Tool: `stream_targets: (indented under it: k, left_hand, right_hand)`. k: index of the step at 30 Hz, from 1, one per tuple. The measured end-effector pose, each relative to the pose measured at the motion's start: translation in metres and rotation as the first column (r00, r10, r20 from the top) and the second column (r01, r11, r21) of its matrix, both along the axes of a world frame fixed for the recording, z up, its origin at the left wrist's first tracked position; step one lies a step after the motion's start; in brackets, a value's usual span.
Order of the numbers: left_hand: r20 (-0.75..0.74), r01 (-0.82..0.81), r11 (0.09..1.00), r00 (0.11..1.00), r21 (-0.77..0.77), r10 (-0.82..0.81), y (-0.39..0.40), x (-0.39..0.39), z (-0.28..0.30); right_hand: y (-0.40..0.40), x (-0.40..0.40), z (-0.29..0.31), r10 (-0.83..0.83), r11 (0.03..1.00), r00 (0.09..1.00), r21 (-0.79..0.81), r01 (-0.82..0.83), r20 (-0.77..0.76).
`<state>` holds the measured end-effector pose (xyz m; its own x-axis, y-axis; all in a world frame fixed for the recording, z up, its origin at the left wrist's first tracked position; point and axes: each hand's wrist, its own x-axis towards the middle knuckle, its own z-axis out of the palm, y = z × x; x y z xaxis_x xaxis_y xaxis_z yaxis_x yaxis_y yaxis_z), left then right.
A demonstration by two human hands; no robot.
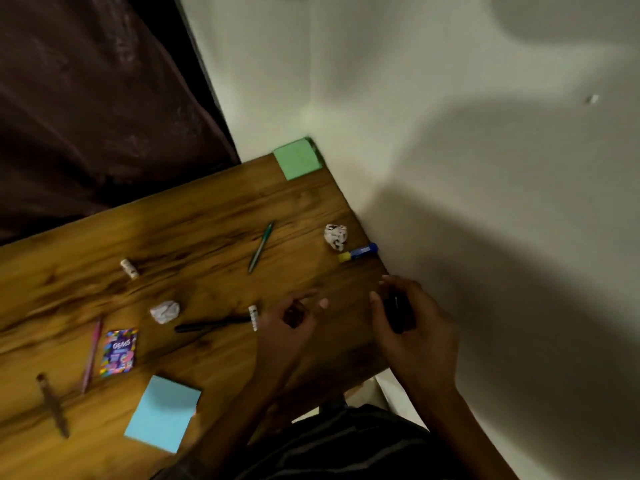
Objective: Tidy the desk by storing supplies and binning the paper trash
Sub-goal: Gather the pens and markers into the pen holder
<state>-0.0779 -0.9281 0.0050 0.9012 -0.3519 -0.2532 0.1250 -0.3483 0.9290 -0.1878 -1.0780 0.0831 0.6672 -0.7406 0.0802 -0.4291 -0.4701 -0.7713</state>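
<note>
Gripping a dark, blurred object, the right hand (412, 323) sits at the wooden desk's (207, 209) 4 o'clock edge. Left hand (291, 323) hovers, fingers loosely curled, empty. Crumpled paper balls at centre (165, 311) and 2 o'clock (335, 236). Glossy packet (119, 352) reads "GEMS".

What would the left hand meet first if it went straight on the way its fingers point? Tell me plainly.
Probably the glue stick. The left hand has fingers loosely curled, aimed up and right across the desk, and bare wood lies between. The crumpled paper ball sits just beyond. Blur makes the line uncertain.
</note>
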Motion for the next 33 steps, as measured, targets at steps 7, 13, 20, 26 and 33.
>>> stream_targets:
  k: [7,13,20,26,33]
  left_hand:
    - [0.054,-0.288,0.957,0.955,-0.043,0.29,0.075,0.016,-0.001]
    - [0.008,-0.547,0.837,0.837,-0.033,0.547,0.143,0.005,-0.01]
    - [-0.022,-0.633,0.77,0.771,0.084,0.636,0.204,-0.001,-0.025]
    - [0.155,-0.711,0.679,0.702,0.182,0.695,0.257,0.021,-0.025]
    - [0.409,-0.629,0.621,0.777,0.468,0.478,0.321,0.074,-0.043]
  right_hand:
    - [0.043,0.046,-0.005,0.25,0.968,0.967,0.012,-0.251,0.052]
    - [0.085,0.086,-0.016,0.475,0.878,0.88,-0.059,-0.475,-0.017]
    - [0.135,0.135,-0.054,0.649,0.715,0.696,-0.065,-0.696,-0.306]
    - [0.173,0.174,-0.092,0.656,0.638,0.57,-0.039,-0.769,-0.495]
    - [0.193,0.197,-0.108,0.505,0.6,0.452,-0.078,-0.796,-0.735]
